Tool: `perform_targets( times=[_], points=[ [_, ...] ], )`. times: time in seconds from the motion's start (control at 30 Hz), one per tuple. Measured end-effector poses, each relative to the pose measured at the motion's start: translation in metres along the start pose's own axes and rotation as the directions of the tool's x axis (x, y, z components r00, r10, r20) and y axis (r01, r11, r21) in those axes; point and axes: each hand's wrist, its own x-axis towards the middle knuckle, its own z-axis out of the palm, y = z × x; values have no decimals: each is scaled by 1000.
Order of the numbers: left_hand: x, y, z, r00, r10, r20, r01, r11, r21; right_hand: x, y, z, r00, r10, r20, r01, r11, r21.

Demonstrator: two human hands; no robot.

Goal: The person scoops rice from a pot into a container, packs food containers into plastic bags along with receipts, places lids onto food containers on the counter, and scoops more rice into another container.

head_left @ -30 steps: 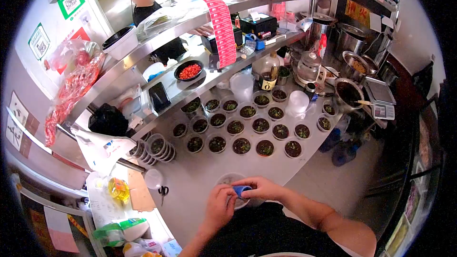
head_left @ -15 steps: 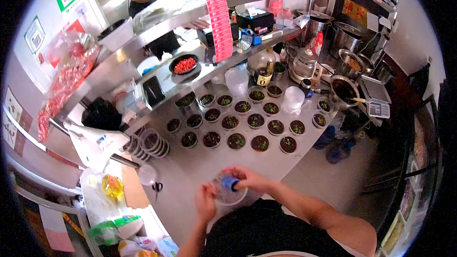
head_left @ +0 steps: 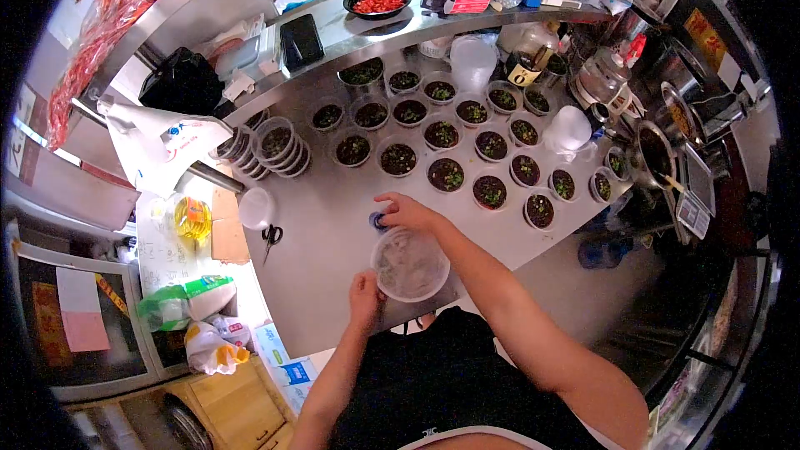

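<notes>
My left hand (head_left: 365, 298) is closed on the left rim of a round clear plastic tub (head_left: 410, 265) near the table's front edge. Pale, see-through contents or reflections show in the tub; which, I cannot tell. Just beyond its far rim, my right hand (head_left: 407, 213) has its thumb side against a small blue roll-like object (head_left: 377, 221), the index finger stretched out above. The hand partly covers this object, so its exact kind is unclear. Several clear cups with dark, soil-like filling and green leaves, such as this cup (head_left: 446, 174), stand beyond my hands.
Stacked filled cups (head_left: 282, 147), a white lid (head_left: 257, 208) and black scissors (head_left: 272, 237) are at left on the table (head_left: 321, 283). A shelf at the back holds a black bowl of red pieces (head_left: 377, 2). Pots and a scale (head_left: 693, 215) stand at right.
My right hand has carried the blue object from over the tub to beyond its far rim. My left hand still holds the tub. The view has tilted down, and the plant cups show larger.
</notes>
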Motion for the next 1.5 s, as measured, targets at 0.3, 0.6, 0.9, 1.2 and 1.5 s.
perform_targets(
  times=[0.3,0.6,0.9,1.2,1.5],
  points=[
    [26,1,-13,867,453,-206,-254,760,599,-12,18,-14,752,132,-645,207,883,422],
    [37,-19,-26,850,412,-328,-279,880,384,-167,52,59,935,122,-333,-162,982,-93],
    [-4,-25,-43,901,382,-207,-28,526,850,-51,28,17,892,47,-450,94,953,286],
    [44,95,-16,803,358,477,-474,-102,875,-79,50,-12,972,21,-234,-83,963,-256],
    [16,62,28,885,460,72,-145,125,982,-113,33,74,945,287,-156,-303,949,-87]
  ],
)
